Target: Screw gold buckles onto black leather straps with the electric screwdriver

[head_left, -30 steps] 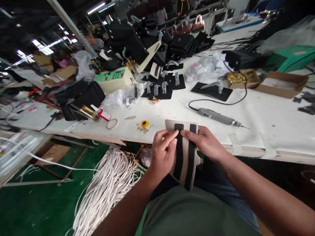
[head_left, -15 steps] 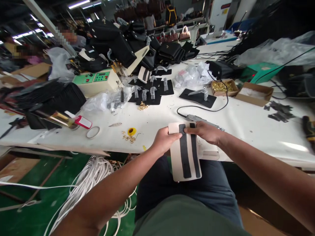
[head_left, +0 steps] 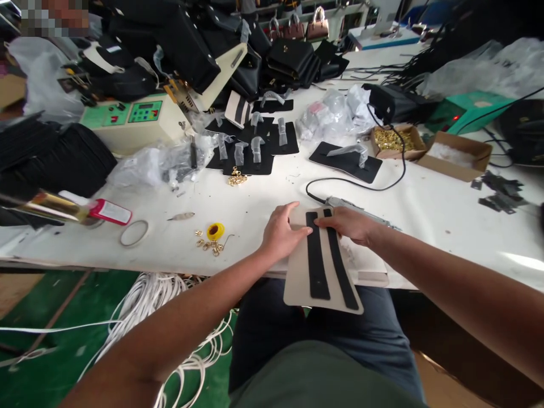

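Observation:
A beige flat panel (head_left: 295,286) with rounded corners and two black strips (head_left: 318,266) lies at the table's front edge, its near end jutting over my lap. My right hand (head_left: 351,225) is closed on the far right part of the panel, thumb on top near the strips. At its left side my left hand (head_left: 283,231) has its fingers spread; the thumb tip reaches the left strip, and whether it touches I cannot tell. A grey pen-shaped tool (head_left: 342,203) with a black cable lies just beyond my right hand.
On the left are a yellow roll (head_left: 215,231), gold clasps (head_left: 208,245), a metal ring (head_left: 134,233) and a red-labelled bottle (head_left: 111,211). Black panels with wrapped handles (head_left: 257,150) lie farther back. At right stand a box of gold fittings (head_left: 397,140) and a second carton (head_left: 457,156).
The panel has been lowered and lies flatter, its near end looking wider. My left hand has let go of its edge and spread its fingers. My right hand keeps its hold. The view tilts downward.

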Tool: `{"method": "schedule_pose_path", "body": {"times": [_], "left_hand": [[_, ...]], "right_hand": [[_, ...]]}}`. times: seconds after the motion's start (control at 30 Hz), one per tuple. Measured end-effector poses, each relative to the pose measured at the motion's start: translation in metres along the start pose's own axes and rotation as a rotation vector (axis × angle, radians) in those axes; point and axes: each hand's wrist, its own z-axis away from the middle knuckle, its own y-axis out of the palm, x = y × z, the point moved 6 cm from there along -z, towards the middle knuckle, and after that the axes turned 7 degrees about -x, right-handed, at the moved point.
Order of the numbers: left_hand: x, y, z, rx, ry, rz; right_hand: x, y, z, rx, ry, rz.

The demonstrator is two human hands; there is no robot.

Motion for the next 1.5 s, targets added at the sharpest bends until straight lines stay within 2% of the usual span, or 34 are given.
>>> {"method": "schedule_pose_path", "body": {"times": [0.17,0.33,0.43,0.57,0.7,0.93,1.1,1.17,1.5], "left_hand": [[0.009,0.010,-0.008,0.021,0.027,0.054],[0.003,0.010,-0.009,0.026,0.050,0.127],[-0.009,0.000,0.008,0.012,0.070,0.156],[-0.026,-0.015,0.047,0.016,0.154,0.175],[-0.028,-0.016,0.073,0.014,0.216,0.155],[-0.025,-0.011,0.071,-0.031,0.292,0.094],[-0.025,-0.010,0.093,0.060,0.323,0.126],[-0.022,-0.008,0.099,0.069,0.323,0.108],[-0.010,0.006,0.085,0.060,0.308,-0.024]], "right_hand": [[0.001,-0.001,-0.008,-0.038,0.043,-0.021],[0.000,0.000,-0.006,-0.062,0.114,-0.087],[-0.001,0.008,0.012,-0.004,0.144,-0.152],[-0.011,0.025,0.050,0.041,0.166,-0.192],[-0.028,0.038,0.070,0.038,0.155,-0.209],[-0.030,0.035,0.071,-0.096,0.115,-0.199],[-0.038,0.047,0.091,0.000,0.154,-0.218],[-0.044,0.050,0.094,-0.001,0.157,-0.185],[-0.033,0.040,0.076,-0.082,0.045,0.119]]}}
